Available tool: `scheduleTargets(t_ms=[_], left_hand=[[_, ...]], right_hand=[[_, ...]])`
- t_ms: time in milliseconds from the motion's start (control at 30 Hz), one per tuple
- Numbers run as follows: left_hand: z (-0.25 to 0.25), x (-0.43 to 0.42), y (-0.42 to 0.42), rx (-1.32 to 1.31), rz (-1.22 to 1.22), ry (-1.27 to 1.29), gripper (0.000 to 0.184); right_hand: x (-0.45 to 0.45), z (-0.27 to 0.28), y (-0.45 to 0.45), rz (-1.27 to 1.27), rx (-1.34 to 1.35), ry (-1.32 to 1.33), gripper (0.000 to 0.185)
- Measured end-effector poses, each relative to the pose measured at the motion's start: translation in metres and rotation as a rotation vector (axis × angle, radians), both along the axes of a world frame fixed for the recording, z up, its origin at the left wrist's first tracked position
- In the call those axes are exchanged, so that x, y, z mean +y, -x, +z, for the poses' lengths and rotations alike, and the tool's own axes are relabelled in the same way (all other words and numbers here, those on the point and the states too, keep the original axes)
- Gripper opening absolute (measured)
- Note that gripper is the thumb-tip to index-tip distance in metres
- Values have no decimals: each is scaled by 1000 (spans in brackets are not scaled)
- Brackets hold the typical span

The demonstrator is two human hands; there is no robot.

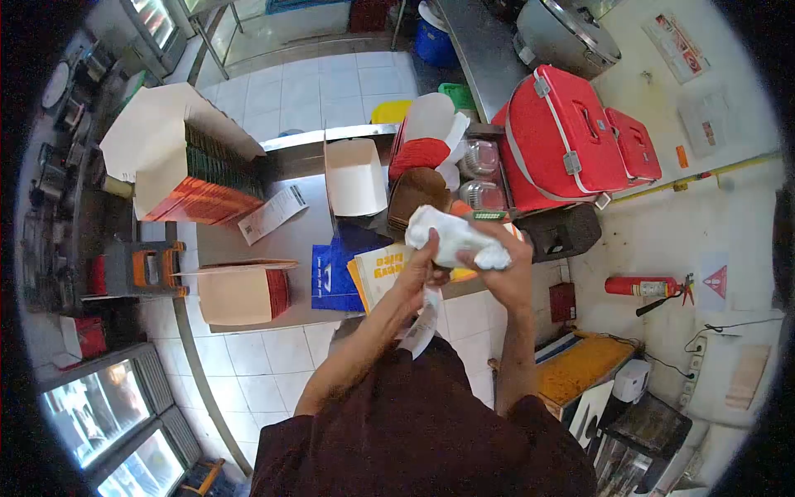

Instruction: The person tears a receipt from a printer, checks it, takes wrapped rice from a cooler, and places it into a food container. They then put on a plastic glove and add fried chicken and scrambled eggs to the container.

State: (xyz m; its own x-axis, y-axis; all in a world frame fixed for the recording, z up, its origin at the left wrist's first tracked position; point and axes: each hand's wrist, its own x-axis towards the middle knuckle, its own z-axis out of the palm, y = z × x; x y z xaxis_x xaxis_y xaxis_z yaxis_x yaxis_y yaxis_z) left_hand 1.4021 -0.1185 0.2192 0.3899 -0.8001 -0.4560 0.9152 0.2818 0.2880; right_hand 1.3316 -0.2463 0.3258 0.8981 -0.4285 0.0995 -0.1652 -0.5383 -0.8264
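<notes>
Both my hands are closed on a crumpled white bundle [451,235], thin plastic or cloth, held above the near edge of the counter. My left hand [421,267] pinches its left part from below, thumb on top. My right hand [512,263] wraps round its right end. A pale strip [426,318] hangs below my left wrist; I cannot tell whether it joins the bundle. Beneath the hands lie white and yellow printed paper wrappers [377,269] and a blue printed packet [333,277]. Just beyond the bundle stand brown paper trays [418,197].
Stacked cardboard boxes [197,166] and a flatter box stack [240,294] occupy the counter's left, beside a printed slip [275,214]. A white open box [355,176] stands mid-counter. Clear plastic containers [482,195] and a red cooler box [559,137] are on the right.
</notes>
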Motion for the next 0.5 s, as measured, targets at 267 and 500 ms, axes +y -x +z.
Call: scheduleTargets(t_ms=[267,500], left_hand=[[-24,54,-19,-90,112,-88,61],[-18,108,-22,-144,395,-364,53]], right_hand=[[-27,-24,-99,203,51,417,37],[-49,-124,-158,454,153,526,40]])
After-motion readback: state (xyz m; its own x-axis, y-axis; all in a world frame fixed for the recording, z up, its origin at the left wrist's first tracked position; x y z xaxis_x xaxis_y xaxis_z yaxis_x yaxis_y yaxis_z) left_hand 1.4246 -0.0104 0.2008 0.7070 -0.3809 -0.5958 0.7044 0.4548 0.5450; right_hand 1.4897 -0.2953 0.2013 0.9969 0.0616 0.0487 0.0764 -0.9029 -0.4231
